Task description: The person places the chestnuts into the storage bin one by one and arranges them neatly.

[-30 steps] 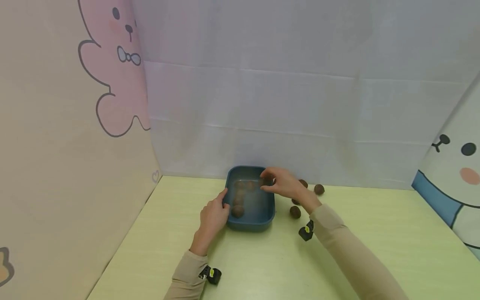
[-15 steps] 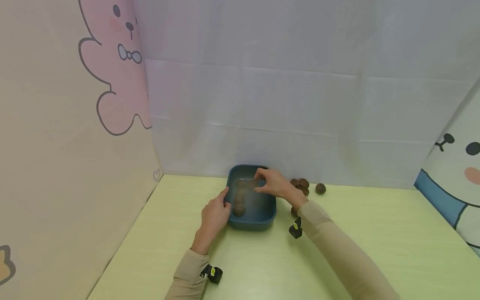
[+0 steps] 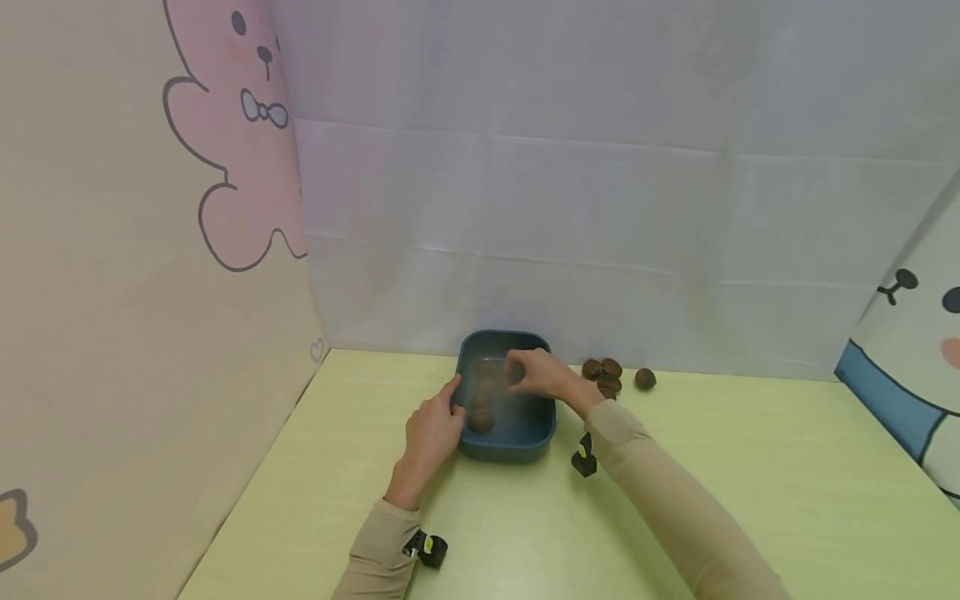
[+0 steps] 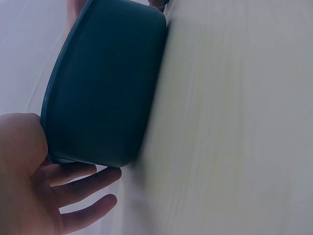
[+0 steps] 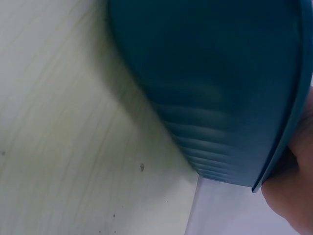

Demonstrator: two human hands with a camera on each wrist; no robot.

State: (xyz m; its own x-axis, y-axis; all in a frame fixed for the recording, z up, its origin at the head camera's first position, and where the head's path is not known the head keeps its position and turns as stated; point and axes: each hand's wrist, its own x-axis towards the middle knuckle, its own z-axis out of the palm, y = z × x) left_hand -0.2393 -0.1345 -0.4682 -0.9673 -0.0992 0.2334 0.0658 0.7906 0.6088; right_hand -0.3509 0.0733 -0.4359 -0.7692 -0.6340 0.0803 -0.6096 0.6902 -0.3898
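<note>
One blue container sits near the back edge of a pale yellow-green table. Clock positions: head view, container as centre. Fine grain marks the tabletop; the right wrist view adds a few dark specks. Creased whitish sheet at 12; beige wall with pink cartoon animal at 10–11; white cartoon face at 3.

Left hand at 8: fingers relaxed and extended, index and thumb against the container's rim. Right hand over the 1 o'clock part of the container: thumb and fingers curled, pinching a dark brown ball.

More brown balls lie inside towards 9. Cluster of balls on table, 2–3; lone ball at 3, just beyond it.

Poorly resolved: container interior hazy, contents uncountable. Right sleeve overlaps the cluster's lower edge. Cartoon face and orange figure at 8 both cropped. Wrist views: container interior hidden by its walls, both hands cut off.
</note>
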